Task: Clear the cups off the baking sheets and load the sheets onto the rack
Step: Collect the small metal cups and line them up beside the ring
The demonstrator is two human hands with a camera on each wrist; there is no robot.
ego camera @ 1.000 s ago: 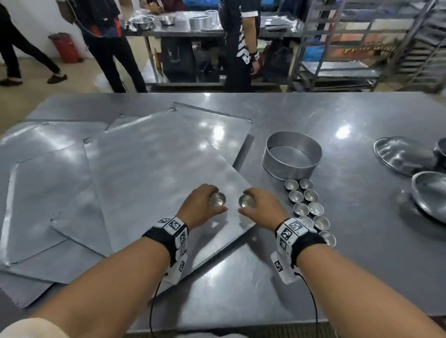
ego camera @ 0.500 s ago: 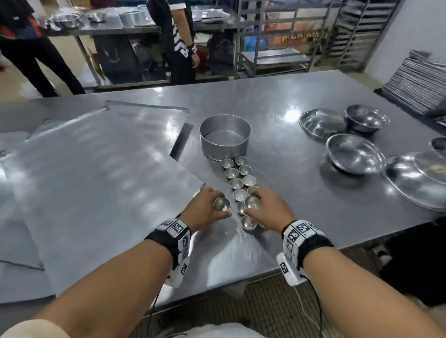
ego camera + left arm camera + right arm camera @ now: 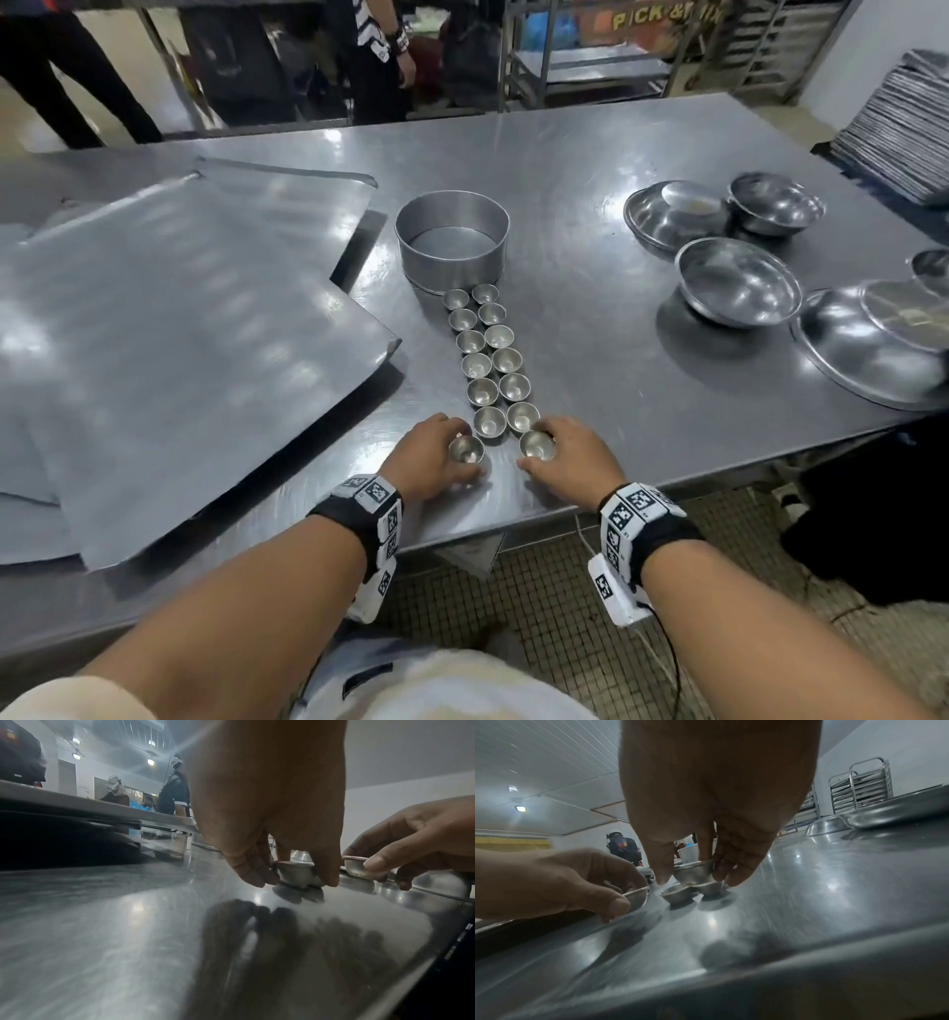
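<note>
Two small metal cups are in hand at the near end of the double row on the steel table (image 3: 590,216): the left hand (image 3: 429,457) pinches one cup (image 3: 466,449) between thumb and curled fingers, and the right hand (image 3: 575,465) pinches another (image 3: 536,444) the same way. In the wrist views both cups sit low, at or just above the tabletop; whether they are touching it I cannot tell. The rest of the cups (image 3: 485,349) stand in pairs running back toward a round cake tin (image 3: 452,257). They look thin, light and stiff, with slick walls, so I would guess a fingertip pinch at the rim is enough, though a loose grip could let one skate on the polished steel. The baking sheets (image 3: 179,334) lie overlapped to the left, bare of cups as far as I can see. They look broad, thin and a bit springy, best taken by opposite edges. Bowls (image 3: 739,280) sit to the right.
</note>
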